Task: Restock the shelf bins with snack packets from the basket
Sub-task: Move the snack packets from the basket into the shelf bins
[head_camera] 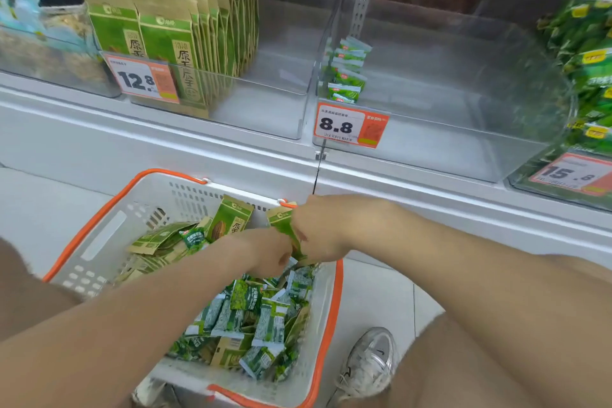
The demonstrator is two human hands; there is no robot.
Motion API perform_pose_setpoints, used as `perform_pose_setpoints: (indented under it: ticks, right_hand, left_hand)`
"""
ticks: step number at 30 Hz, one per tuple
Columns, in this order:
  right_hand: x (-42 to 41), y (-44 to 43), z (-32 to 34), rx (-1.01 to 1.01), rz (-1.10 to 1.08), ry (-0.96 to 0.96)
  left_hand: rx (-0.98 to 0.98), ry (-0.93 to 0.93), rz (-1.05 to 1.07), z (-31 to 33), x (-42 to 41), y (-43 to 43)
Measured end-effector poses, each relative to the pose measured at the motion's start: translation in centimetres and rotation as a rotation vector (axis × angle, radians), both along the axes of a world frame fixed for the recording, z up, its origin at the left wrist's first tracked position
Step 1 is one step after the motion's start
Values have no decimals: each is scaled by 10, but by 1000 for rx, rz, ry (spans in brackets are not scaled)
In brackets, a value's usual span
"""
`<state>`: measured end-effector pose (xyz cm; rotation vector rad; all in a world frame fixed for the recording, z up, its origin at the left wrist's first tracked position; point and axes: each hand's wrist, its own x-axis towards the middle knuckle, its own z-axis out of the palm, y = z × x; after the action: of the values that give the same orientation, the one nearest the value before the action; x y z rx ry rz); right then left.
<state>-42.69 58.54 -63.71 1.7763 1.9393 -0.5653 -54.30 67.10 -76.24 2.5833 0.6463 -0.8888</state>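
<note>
View from the head camera, looking down. A white shopping basket [139, 195] with orange handles [82, 228] stands on the floor below the shelf. It holds a heap of small green snack packets [265, 318] and several kraft-and-green seed bags [231, 219]. Both hands meet at the basket's far right corner. The right hand [321, 228] curls its fingers around one seed bag [281, 220], whose top edge sticks up beside the basket rim. The left hand [268, 252] lies against the lower end of that bag with its back to the camera; its fingers are hidden, so its grip cannot be told.

On the shelf, the left clear bin [275, 109], tagged 12.8 [142, 79], holds upright seed bags [185, 36]. The middle bin [447, 129], tagged 8.8 [347, 126], holds a few small packets [346, 76] against its left wall. The right bin's green packets [589, 69] sit above a 15.8 tag [573, 174]. A sneaker [371, 361] rests just beside the basket.
</note>
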Motion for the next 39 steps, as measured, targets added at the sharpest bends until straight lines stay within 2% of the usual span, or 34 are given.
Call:
perform_pose_setpoints:
  ticks: [3, 5, 10, 13, 18, 21, 23, 26, 29, 31, 36, 39]
  right_hand:
    - [-7, -3, -19, -74, 25, -48]
    - [-11, -2, -26, -109, 66, -31]
    - [-11, 2, -31, -124, 99, 15]
    - [-9, 4, -28, -100, 119, -18]
    - [-6, 8, -21, -86, 87, -20]
    - [-5, 12, -12, -65, 79, -41]
    - [1, 13, 0, -53, 69, -58]
    - [20, 11, 28, -5, -4, -40]
    - [44, 6, 55, 130, -105, 24]
    - [57, 3, 68, 229, -185, 146]
    - [69, -2, 82, 245, -548, 681]
    - [71, -2, 90, 328, -649, 823]
  left_hand:
    - [9, 214, -79, -41, -14, -2]
    - [31, 291, -113, -54, -21, -7]
    - [187, 255, -188, -80, -33, -11]
    - [124, 242, -57, -74, -30, -13]
    - [84, 215, 35, -42, -19, 4]
    - [-7, 93, 134, -10, -12, 22]
    - [-108, -51, 208, 17, -7, 33]
    - [-281, -396, 380, 52, -2, 42]
    - [-563, -744, 624, 78, 1, 38]
    - [-665, -900, 708, 96, 5, 33]
    - [-736, -1106, 846, 125, 12, 21]
    - [-741, -1240, 877, 138, 18, 17]
